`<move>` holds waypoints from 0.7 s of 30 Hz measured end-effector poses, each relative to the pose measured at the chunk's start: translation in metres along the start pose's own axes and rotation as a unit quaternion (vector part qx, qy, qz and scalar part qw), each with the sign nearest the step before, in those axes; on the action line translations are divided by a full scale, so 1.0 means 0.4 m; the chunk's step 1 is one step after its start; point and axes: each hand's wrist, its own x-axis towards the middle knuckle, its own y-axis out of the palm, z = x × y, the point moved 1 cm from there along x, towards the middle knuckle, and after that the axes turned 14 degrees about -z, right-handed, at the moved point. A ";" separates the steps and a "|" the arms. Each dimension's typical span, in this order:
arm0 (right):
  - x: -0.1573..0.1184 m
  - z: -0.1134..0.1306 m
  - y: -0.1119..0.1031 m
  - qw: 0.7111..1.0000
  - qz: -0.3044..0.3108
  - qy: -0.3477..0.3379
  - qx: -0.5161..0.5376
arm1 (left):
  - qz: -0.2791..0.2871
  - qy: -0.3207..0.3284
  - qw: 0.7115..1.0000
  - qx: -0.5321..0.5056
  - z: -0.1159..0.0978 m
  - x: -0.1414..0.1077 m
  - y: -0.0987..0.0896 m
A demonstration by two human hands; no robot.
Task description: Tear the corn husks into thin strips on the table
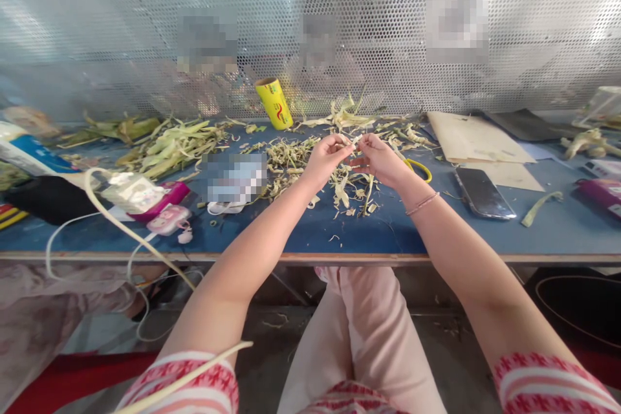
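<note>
Over the middle of the blue table, my left hand (pixel 330 152) and my right hand (pixel 381 158) meet at the fingertips, both closed in a pinch. A small whitish piece (pixel 356 140) shows between them; its kind is too small to tell. Under and around the hands lie pale green and yellowish plant scraps (pixel 342 191), peeled and curled. Further left is a heap of longer pale green stalks and leaves (pixel 177 145). Beside my right wrist lies a yellow-handled tool (pixel 420 169), partly hidden by the arm.
A yellow cardboard tube (pixel 274 103) stands tilted by the perforated metal wall (pixel 378 32). To the right lie a phone (pixel 484 193), brown paper sheets (pixel 478 137) and a loose stalk (pixel 541 208). White cables (pixel 140 242), a pink case (pixel 169 218) and a bottle (pixel 36 152) occupy the left.
</note>
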 end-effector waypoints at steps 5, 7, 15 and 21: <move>-0.003 -0.001 0.011 1.000 0.010 0.010 0.027 | -0.003 0.016 1.000 0.004 0.007 0.005 -0.004; -0.003 -0.001 0.014 0.999 0.000 -0.007 0.038 | -0.002 0.014 1.000 -0.006 0.009 0.006 -0.005; -0.008 0.014 0.012 0.991 -0.024 -0.129 0.029 | -0.017 -0.041 0.999 -0.015 0.008 0.004 0.000; -0.013 0.029 0.004 0.990 -0.021 -0.133 0.034 | -0.026 -0.117 0.992 -0.046 -0.002 -0.001 0.009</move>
